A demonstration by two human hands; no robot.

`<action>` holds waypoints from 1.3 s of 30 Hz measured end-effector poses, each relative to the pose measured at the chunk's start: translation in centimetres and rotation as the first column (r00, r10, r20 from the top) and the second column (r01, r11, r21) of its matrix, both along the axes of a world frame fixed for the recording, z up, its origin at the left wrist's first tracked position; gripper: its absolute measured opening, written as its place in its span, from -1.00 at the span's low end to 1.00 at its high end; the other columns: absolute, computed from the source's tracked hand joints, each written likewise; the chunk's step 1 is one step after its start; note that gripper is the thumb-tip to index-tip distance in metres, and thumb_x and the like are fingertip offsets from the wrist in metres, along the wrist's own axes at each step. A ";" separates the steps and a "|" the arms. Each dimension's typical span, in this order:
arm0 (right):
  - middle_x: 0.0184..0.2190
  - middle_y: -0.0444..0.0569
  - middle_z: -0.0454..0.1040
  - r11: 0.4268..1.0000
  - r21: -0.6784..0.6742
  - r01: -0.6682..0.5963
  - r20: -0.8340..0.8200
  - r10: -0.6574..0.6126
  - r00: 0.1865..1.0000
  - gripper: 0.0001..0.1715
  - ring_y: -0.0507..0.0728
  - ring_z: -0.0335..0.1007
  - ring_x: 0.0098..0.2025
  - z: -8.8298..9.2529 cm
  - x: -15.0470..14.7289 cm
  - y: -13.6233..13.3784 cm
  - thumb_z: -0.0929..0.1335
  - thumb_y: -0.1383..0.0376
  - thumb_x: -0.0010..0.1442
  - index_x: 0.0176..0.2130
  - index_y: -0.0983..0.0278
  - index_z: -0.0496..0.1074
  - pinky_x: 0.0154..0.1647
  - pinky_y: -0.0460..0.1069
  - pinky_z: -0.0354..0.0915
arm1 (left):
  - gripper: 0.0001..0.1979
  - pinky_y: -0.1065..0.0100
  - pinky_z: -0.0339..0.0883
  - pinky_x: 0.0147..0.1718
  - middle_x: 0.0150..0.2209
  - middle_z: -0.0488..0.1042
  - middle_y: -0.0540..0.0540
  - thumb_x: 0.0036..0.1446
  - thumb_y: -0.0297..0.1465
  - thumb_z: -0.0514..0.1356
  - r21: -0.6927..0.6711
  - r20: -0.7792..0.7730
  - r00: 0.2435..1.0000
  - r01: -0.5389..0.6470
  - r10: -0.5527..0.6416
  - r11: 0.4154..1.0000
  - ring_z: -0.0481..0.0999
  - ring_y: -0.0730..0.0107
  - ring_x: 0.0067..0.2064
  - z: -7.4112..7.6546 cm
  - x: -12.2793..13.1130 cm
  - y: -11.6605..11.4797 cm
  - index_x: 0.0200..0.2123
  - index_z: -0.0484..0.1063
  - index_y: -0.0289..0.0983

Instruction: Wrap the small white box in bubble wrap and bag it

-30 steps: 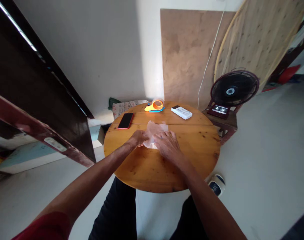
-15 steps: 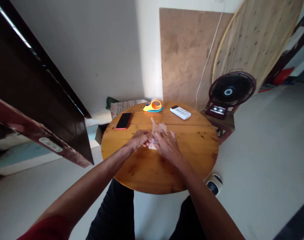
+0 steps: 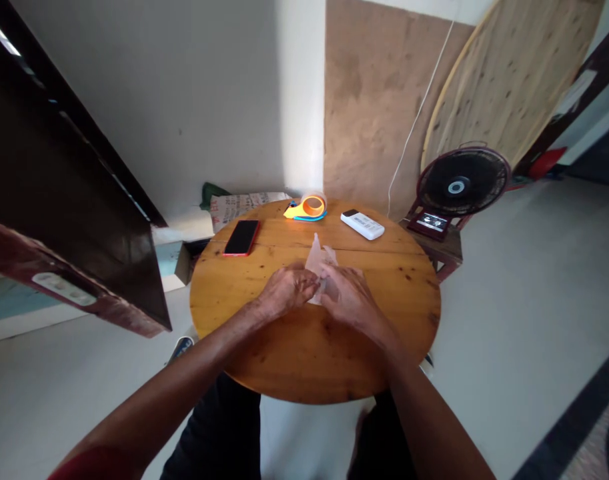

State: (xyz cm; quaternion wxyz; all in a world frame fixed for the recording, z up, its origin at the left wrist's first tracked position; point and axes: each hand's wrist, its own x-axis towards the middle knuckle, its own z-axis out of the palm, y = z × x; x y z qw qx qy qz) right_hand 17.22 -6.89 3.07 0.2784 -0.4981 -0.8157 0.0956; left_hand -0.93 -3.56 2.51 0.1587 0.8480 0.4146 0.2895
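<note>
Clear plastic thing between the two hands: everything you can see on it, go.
The plastic piece is thin, translucent and whitish, like a small bag or a sheet of film; which one cannot be told. It is crumpled and bunched, with one pointed corner sticking up towards the far side. Its lower part is pinched between the left hand and the right hand, which hide it there. It sits near the middle of the round wooden table; whether it touches the top is unclear.
</note>
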 end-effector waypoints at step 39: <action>-0.46 -0.15 0.38 0.871 -0.264 0.415 -0.017 -0.434 0.901 -0.87 0.05 0.26 -0.44 -1.6 2.0 0.6 0.28 0.29 0.02 -0.32 0.22 0.33 -0.42 -0.09 0.07 | -0.82 0.21 0.33 -0.07 -0.21 0.40 -0.17 0.18 -0.37 0.08 0.292 0.082 0.996 -0.051 0.028 0.955 0.39 0.24 -0.12 -2.8 0.8 -1.1 -0.23 0.44 -0.28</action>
